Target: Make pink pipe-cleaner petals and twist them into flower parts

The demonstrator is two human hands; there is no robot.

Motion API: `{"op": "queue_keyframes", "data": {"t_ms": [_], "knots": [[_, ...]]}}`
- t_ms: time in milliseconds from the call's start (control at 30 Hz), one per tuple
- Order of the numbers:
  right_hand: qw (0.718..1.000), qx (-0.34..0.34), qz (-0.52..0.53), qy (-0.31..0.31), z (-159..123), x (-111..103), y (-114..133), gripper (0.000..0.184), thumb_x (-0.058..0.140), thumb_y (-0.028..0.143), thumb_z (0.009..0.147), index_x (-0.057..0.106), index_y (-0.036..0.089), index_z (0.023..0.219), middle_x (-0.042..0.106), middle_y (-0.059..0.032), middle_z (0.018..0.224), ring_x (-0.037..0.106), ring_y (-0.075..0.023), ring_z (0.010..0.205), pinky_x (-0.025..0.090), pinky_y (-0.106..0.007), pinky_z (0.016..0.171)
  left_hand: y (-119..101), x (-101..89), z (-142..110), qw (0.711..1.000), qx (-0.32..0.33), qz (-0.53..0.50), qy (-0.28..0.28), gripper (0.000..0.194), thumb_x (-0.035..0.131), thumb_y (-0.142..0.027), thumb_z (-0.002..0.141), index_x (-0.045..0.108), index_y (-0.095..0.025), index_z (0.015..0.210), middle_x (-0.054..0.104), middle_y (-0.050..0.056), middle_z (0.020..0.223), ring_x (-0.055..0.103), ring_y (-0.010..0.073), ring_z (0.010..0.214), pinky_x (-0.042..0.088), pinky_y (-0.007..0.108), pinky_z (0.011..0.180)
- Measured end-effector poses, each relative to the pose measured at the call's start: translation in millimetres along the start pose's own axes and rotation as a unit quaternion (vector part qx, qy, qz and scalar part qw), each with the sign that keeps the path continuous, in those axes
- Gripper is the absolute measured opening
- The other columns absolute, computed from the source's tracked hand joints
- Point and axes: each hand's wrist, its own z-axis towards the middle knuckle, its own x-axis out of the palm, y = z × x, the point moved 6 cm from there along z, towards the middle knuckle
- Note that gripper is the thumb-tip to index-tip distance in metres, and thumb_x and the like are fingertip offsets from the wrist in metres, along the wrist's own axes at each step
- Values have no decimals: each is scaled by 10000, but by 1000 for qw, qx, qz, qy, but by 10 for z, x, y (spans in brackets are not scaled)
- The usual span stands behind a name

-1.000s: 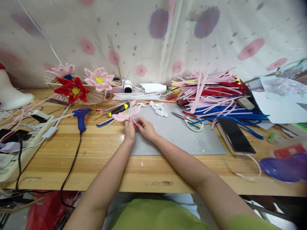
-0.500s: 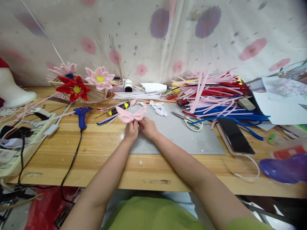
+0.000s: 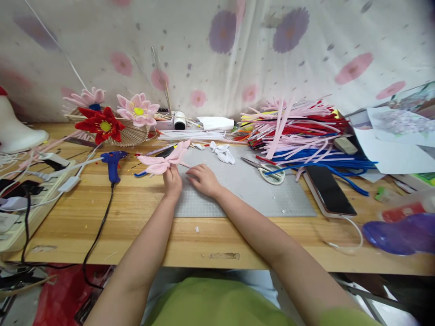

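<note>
My left hand [image 3: 173, 183] is closed in a pinch at the base of pink fuzzy flower petals [image 3: 158, 165], made of pipe cleaners, which fan out above and to the left of it. A short pink end pokes out to the right of that hand. Just right of this end, my right hand [image 3: 205, 181] hovers over the grey cutting mat [image 3: 251, 194], fingers apart and nothing seen in them. Beyond the hands, white looped pieces [image 3: 224, 154] lie on the mat. Scissors [image 3: 272, 174] with pale handles rest at its right side.
A blue glue gun [image 3: 113, 166] stands at left, near a power strip [image 3: 41, 213]. Behind it are a red flower [image 3: 103, 126] and a pink flower [image 3: 138, 110]. Bundled pipe cleaners [image 3: 299, 127] lie at back right, with a phone [image 3: 329, 190] in front.
The pink petals have moved left with my left hand and turned. My right hand has let go of them and opened, now apart from my left hand.
</note>
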Motion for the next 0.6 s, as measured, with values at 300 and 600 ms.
{"op": "queue_keyframes", "data": {"t_ms": [300, 600], "knots": [[995, -26, -65, 74, 648, 287, -273, 341, 526, 235, 817, 573, 119, 1134, 562, -120, 1218, 476, -212, 1115, 324, -362, 989, 4, -327, 139, 970, 40, 186, -154, 279, 349, -374, 864, 537, -168, 856, 596, 93, 931, 537, 184, 968, 383, 311, 890], [999, 30, -12, -2, 455, 93, -511, 283, 485, 145, 809, 614, 108, 1058, 616, -121, 1117, 520, -195, 1073, 374, -332, 965, -131, -94, 74, 953, 41, 296, -50, 280, 319, -281, 861, 554, -140, 921, 589, 183, 1066, 512, 270, 1113, 345, 388, 965]]}}
